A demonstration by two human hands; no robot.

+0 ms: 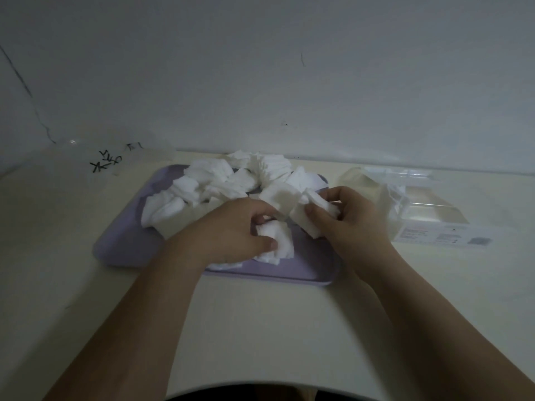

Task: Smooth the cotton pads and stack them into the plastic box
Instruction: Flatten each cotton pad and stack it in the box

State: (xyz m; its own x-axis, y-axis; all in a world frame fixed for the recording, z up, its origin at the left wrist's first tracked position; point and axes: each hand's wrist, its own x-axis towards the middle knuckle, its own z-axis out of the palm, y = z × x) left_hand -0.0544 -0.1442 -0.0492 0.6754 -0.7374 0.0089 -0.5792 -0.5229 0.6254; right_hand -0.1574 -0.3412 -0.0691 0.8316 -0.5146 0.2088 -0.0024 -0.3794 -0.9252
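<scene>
A heap of crumpled white cotton pads (220, 180) lies on a lilac tray (124, 241) in the middle of the table. My left hand (231, 230) is over the tray's front part, its fingers and thumb curled round a small bunch of pads (275, 238). My right hand (347, 218) is just to its right at the tray's edge and pinches a folded pad (307, 218). The clear plastic box (434, 215) stands to the right of the tray, and some white pads show at its left end.
The tray sits on a pale table (260, 328) that meets a white wall at the back. Black scribbles (107, 163) mark the table's far left. A printed label (443, 235) shows on the box's front side.
</scene>
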